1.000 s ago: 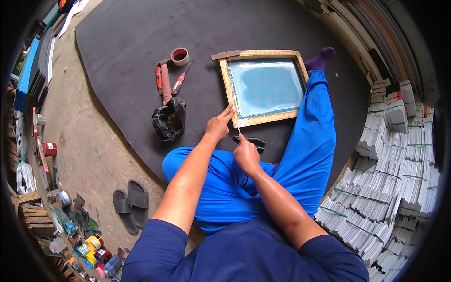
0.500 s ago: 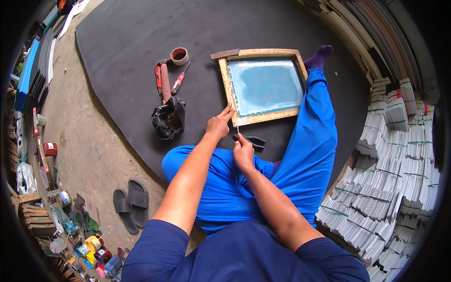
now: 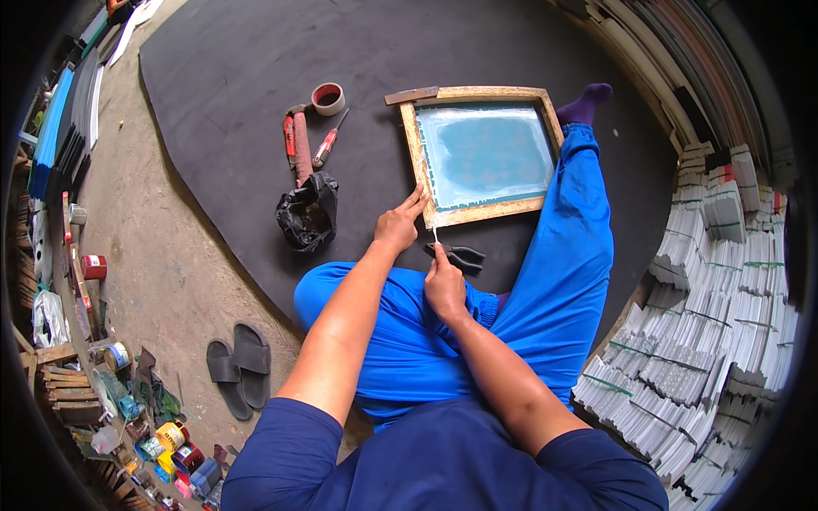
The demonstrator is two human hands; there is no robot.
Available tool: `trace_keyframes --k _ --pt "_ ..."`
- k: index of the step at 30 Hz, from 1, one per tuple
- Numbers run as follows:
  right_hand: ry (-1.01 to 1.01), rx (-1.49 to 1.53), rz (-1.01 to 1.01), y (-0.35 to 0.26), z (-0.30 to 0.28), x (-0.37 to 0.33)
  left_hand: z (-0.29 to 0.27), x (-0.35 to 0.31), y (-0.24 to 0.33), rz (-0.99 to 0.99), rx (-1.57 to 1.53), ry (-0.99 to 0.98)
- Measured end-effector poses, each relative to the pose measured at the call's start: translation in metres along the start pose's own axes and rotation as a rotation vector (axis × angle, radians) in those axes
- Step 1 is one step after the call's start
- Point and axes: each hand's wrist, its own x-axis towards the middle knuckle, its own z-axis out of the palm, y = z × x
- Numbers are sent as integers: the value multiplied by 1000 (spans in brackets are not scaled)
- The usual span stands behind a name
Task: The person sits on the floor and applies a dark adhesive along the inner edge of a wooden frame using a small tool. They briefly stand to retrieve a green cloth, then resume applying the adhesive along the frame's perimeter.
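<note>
I've got the wooden frame [image 3: 494,211] on the black mat [image 3: 256,51]. Left hand [image 3: 398,228], fingers extended, rests on its near-left end; right hand [image 3: 446,285] pinches a thin pale piece [image 3: 435,234] at that corner. Blue-green mesh [image 3: 486,157] already spans the frame. Corner looks unfinished to me; can't tell how much else remains.

Right hand [image 3: 445,288] slightly lower, pliers [image 3: 467,250] barer

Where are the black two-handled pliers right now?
In the head view, the black pliers lie just right of centre on the dark mat, below the rectangular wooden frame, beside the bare right hand.
</note>
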Motion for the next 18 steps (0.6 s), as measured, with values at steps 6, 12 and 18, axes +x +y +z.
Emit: trace_keyframes --k 6,12,18 --pt "-49 -5 126 -33 -14 -1 -1 -1 -3 -9 -1 -8" --pt "177 530 97 8 39 18 3 2 1 -5 5 4" --pt "167 492 111 9 38 9 2 0 1 -10 13 2"
